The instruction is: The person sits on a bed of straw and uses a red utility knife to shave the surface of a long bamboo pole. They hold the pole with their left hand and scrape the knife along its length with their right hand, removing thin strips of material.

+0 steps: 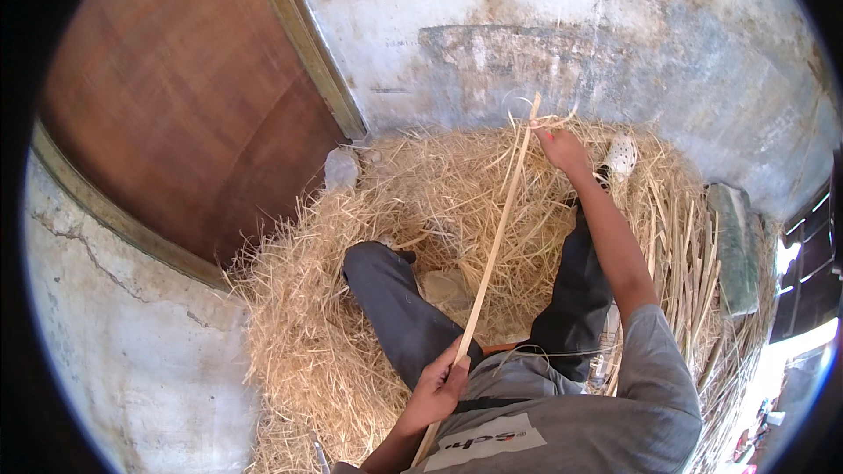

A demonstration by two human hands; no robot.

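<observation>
A long, pale strip of split bamboo slants across the middle, from my lap up toward the wall. My left hand is wrapped round its lower part, close to my waist. Far along the strip, my right hand is closed beside its upper end, arm stretched out. Thin curled shavings stick out around those fingers. A small red spot shows at the right hand, but what it grips there is too small to make out.
Loose straw-like shavings pile around my legs. Split bamboo sticks lie at the right, beside a greenish slab. A brown door and a stained wall close off the far side. A pale stone sits by the door frame.
</observation>
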